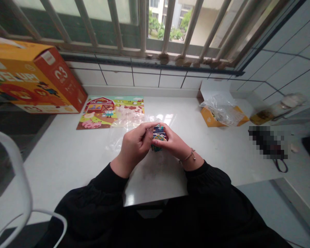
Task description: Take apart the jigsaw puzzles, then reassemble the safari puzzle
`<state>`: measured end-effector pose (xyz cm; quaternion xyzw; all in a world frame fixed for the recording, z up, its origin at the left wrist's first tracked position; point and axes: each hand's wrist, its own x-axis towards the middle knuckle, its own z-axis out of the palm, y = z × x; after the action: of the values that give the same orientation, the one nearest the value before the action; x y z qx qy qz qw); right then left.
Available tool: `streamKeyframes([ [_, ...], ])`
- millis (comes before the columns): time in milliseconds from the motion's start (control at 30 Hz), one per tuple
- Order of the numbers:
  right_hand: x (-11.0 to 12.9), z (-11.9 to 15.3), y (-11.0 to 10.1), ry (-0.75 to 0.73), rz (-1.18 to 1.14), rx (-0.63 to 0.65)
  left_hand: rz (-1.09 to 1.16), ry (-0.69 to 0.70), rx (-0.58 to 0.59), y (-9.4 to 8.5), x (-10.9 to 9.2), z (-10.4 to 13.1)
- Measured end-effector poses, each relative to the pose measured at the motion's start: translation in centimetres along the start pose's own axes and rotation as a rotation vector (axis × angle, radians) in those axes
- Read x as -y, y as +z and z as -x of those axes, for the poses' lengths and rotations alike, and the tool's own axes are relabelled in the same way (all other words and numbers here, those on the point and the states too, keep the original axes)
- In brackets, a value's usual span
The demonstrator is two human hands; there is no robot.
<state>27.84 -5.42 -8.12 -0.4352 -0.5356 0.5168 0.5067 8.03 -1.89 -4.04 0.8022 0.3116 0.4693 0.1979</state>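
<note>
Both hands meet around a small stack of colourful jigsaw puzzle pieces [159, 133], held just above the white counter. My left hand [137, 139] is closed on the stack's left side, its thumb against the pieces. From the other side my right hand [170, 138] grips them, with fingertips across the top edge and thumb at the front. Parts of the stack are hidden by the fingers. Behind my left hand lies a farm picture puzzle [99, 109] with a red barn, pigs and a cow. Crinkled clear plastic [116, 136] covers part of it.
An orange box [60, 81] stands at the back left. At the back right, a small open yellow box [209, 117] holds clear plastic. A glass jar [263, 115] and a blurred dark object [267, 141] are farther right. A white curved tube [23, 179] crosses the left foreground.
</note>
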Motion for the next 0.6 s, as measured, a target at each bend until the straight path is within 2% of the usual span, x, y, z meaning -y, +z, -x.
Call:
streamKeyframes([
  [67,-0.2,0.0,-0.3,-0.029,0.106,0.060,-0.044,0.061,0.031,-0.1,0.2,0.0],
  [133,-0.6,-0.1,-0.4,-0.036,0.160,0.088,-0.092,0.183,0.073,0.0,0.4,0.0],
  [267,-1.0,-0.1,-0.8,0.014,0.099,0.091,-0.205,0.412,0.153,-0.2,0.2,-0.2],
  [333,-0.9,-0.3,-1.0,0.007,0.066,0.058,-0.261,0.458,0.191,-0.4,-0.2,-0.2],
  [433,-0.9,-0.7,-1.0,-0.022,-0.002,-0.059,-0.300,0.517,0.238,-0.3,-1.0,-0.1],
  [533,-1.2,-1.2,-0.6,0.023,-0.140,-0.147,-0.265,0.562,0.277,0.4,-1.4,0.5],
  [600,-1.3,-1.5,-0.1,0.047,-0.227,-0.160,-0.201,0.548,0.299,1.1,-1.6,0.9],
])
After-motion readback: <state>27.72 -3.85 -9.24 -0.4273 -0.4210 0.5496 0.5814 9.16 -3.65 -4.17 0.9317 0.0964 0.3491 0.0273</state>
